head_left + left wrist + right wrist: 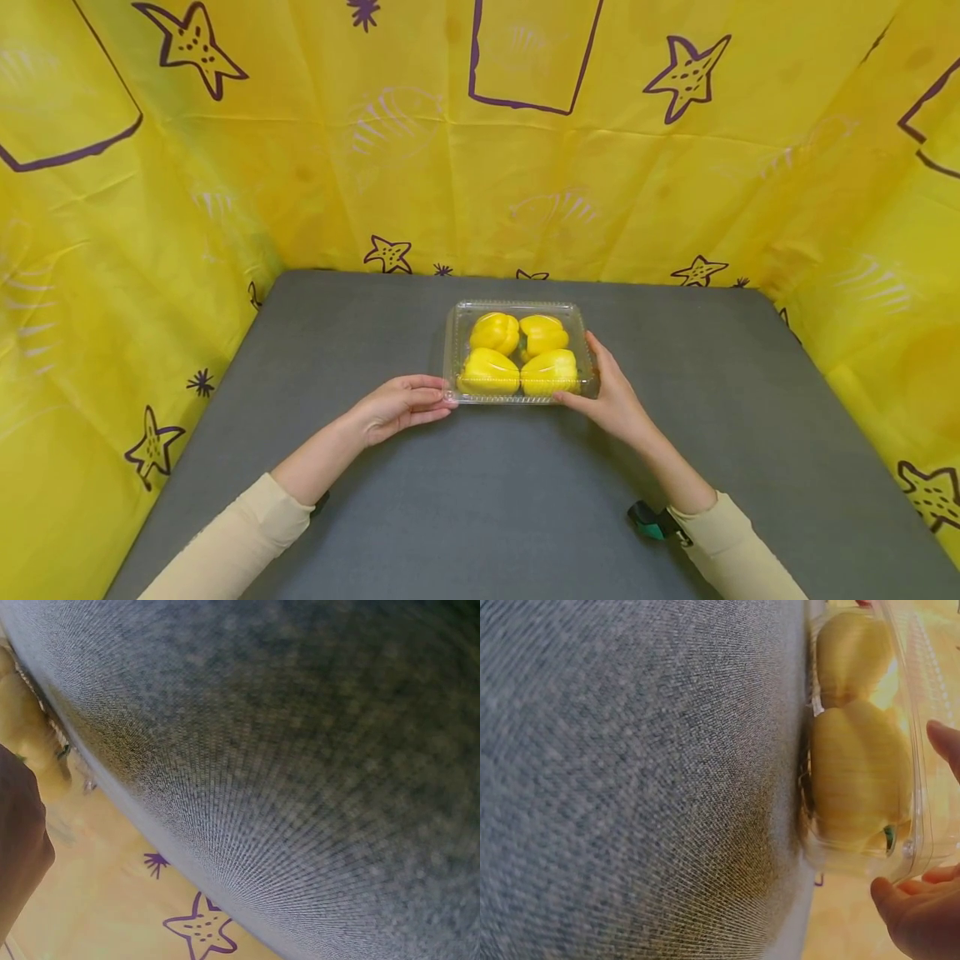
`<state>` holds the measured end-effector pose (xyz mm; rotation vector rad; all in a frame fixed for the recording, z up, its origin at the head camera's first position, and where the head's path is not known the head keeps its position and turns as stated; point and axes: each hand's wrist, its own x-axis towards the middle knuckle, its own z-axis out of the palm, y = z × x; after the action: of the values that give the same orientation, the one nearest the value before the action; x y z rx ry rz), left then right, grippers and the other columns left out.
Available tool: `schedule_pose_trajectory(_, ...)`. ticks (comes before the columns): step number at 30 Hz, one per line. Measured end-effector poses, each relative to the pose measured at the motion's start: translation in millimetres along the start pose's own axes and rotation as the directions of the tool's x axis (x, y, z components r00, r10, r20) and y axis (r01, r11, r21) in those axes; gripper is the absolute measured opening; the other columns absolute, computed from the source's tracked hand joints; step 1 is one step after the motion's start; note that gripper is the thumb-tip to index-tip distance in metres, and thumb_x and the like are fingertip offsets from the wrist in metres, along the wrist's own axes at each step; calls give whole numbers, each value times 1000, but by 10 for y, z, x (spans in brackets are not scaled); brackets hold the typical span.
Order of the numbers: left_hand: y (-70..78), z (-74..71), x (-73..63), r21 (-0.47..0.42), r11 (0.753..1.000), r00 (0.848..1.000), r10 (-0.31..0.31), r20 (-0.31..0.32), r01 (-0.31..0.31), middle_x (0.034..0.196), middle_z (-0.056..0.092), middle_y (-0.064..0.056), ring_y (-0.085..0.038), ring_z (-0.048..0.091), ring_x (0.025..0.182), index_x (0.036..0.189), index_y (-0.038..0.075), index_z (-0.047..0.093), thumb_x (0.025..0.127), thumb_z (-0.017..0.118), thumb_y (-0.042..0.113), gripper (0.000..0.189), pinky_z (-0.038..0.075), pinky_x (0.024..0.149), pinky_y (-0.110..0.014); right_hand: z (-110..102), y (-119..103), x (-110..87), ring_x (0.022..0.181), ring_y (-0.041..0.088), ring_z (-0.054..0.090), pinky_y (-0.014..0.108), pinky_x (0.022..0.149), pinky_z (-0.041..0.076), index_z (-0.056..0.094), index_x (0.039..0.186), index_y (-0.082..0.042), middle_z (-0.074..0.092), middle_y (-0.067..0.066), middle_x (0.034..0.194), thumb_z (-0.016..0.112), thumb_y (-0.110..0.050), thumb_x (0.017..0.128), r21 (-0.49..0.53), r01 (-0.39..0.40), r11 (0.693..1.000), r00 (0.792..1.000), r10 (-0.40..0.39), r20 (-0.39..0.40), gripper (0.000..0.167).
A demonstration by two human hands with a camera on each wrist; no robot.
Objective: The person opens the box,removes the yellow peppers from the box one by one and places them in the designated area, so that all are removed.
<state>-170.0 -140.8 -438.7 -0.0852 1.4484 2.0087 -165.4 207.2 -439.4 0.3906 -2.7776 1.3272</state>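
Observation:
A clear plastic clamshell container, its lid down, sits on the grey table and holds several yellow bell peppers. At its front left corner, my left hand holds the edge with the fingertips. My right hand grips the front right corner, thumb at the front and fingers along the right side. In the right wrist view, the container shows from the side, with my right hand at its corner and a green stem on one pepper. Only part of my left hand appears in the left wrist view.
The grey table top spreads around the container. Yellow cloth printed with starfish and fish bones stands behind it and along both sides. A dark strap with a green part is at the right wrist.

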Motion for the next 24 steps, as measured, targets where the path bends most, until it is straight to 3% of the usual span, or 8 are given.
schedule_pose_trajectory(13,-6,12,27,-4,1000,1000,-10,-16,10,100,70,-13,-21,70,93,125,-12,47,97,54,-3,29,48,95,-42,-1,9,-10,124,44,47,58,100,42,19,155,-6,29,20,155,83,-34,78,-19,-33,999,999,32,-34,104)
schedule_pose_trajectory(20,-9,20,39,41,999,1000,-3,-28,4,96,70,-12,-20,70,89,121,-12,49,97,56,-1,28,50,93,-40,18,-15,-10,133,40,39,57,105,37,20,154,-6,27,17,156,84,-34,77,-18,-36,999,998,34,-56,104)
schedule_pose_trajectory(24,-9,25,42,61,998,999,0,-35,2,95,70,-12,-20,70,89,120,-13,50,96,57,-1,28,51,92,-40,53,-78,-22,140,36,27,61,108,29,29,151,-4,28,15,155,86,-28,75,-34,26,999,988,-31,-150,98)
